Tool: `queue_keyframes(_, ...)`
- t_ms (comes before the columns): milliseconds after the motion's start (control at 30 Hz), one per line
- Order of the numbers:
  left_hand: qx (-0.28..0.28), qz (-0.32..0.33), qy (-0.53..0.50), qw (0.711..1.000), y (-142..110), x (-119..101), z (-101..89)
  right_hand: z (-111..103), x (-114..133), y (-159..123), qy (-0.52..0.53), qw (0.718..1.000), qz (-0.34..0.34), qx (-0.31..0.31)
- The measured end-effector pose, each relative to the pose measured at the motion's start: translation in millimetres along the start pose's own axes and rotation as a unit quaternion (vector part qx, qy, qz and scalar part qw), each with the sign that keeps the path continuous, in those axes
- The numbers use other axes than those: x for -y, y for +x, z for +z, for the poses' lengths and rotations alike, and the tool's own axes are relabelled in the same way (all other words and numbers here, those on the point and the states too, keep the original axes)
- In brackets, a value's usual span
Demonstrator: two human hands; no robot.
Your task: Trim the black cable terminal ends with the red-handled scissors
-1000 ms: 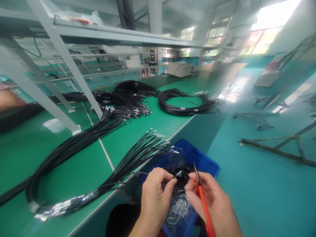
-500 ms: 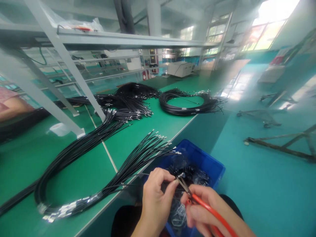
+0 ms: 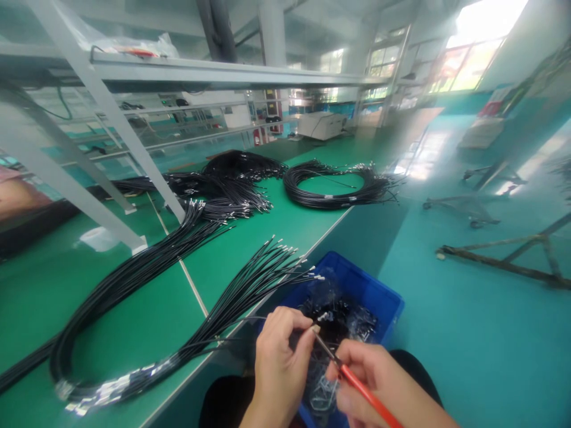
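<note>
My left hand (image 3: 282, 359) pinches the end of a black cable (image 3: 250, 319) between thumb and forefinger, above a blue bin (image 3: 389, 295). A small pale tip (image 3: 316, 328) shows at the fingertips. My right hand (image 3: 379, 371) is closed around red-handled pliers (image 3: 362, 385), whose narrow metal jaws reach to that tip. Whether the jaws grip it I cannot tell. The held cable runs back to a curved bundle of black cables (image 3: 96, 303) on the green table (image 3: 241, 285), wrapped in shiny clear tape, with many white-tipped ends fanned toward the bin.
The bin holds dark scraps and clear plastic pieces. Further along the table lie a coiled cable bundle (image 3: 328, 199) and more heaped cables (image 3: 241, 166). A metal shelf frame (image 3: 111, 125) rises at left, near a white roll (image 3: 99, 239). A person's arm (image 3: 20, 199) shows at far left.
The pliers have turned in my right hand, so the jaws show edge-on and sit closer to the left fingertips. The view has shifted slightly.
</note>
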State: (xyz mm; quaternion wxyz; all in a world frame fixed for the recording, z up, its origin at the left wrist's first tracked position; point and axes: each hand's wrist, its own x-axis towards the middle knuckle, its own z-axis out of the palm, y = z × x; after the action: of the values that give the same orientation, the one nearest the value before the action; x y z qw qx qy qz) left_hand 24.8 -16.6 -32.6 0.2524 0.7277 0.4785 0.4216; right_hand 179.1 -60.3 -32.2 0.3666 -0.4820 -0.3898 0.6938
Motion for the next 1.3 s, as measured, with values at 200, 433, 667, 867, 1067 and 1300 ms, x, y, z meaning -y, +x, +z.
queue_keyframes(200, 0.049, -0.099, -0.085, 0.99, 5, -10, -8.5, 3, 4, 12, 0.103, 0.955, -0.203, -0.189)
queue_keyframes(433, 0.092, -0.158, -0.158, 0.97, 4, -13, -16.1, 15, 19, 26, 0.165, 0.954, -0.235, -0.088)
queue_keyframes(667, 0.101, -0.215, -0.292, 0.926, 4, -13, -15.6, 29, 12, 31, 0.194, 0.95, -0.236, -0.066)
queue_keyframes(867, 0.104, -0.225, -0.36, 0.899, 7, -15, -17.7, 28, 6, 30, 0.257, 0.941, -0.222, -0.005)
queue_keyframes(1067, 0.115, -0.225, -0.397, 0.882, 6, -10, -20.8, 33, 9, 33, 0.32, 0.928, -0.19, 0.001)
queue_keyframes(1300, 0.135, -0.212, -0.442, 0.861, 6, -2, -21.3, 33, 7, 33, 0.294, 0.936, -0.195, -0.019)
